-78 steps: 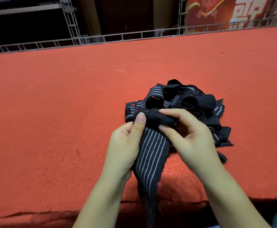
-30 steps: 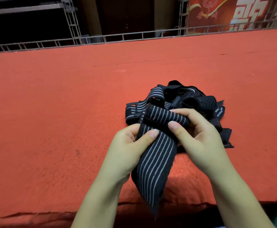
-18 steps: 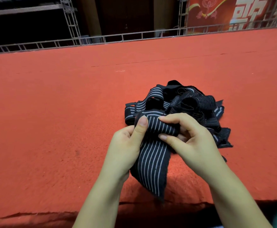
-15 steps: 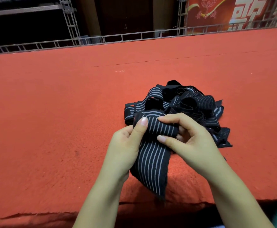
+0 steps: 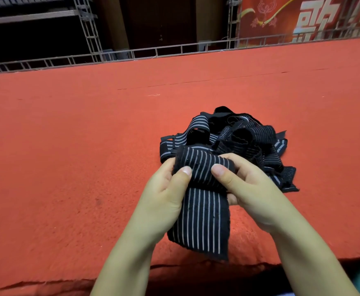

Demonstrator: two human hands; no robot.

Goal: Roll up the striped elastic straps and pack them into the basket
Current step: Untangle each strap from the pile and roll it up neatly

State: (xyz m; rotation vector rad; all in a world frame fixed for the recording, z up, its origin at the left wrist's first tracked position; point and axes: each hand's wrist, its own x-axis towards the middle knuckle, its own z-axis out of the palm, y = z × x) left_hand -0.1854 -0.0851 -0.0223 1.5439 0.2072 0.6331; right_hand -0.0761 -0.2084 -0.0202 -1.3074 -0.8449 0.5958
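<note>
I hold one black strap with thin white stripes (image 5: pixel 202 218) in both hands, above the near edge of the red carpet. Its upper end is wound into a roll (image 5: pixel 202 167) between my thumbs. My left hand (image 5: pixel 166 193) grips the roll's left side, thumb on top. My right hand (image 5: pixel 245 189) grips its right side, thumb pressing the front. The loose tail hangs down between my wrists. Just behind my hands, a tangled pile of more striped straps (image 5: pixel 245 142) lies on the carpet. No basket is in view.
The red carpeted surface (image 5: pixel 78 157) stretches wide to the left and far side. A metal truss rail (image 5: pixel 132 54) runs along its far edge, with a red banner (image 5: pixel 303 18) behind. The carpet's near edge (image 5: pixel 46 283) drops off just below my forearms.
The roll has grown thicker as my thumbs turned it, and the hanging tail has become shorter. The pile behind has not moved.
</note>
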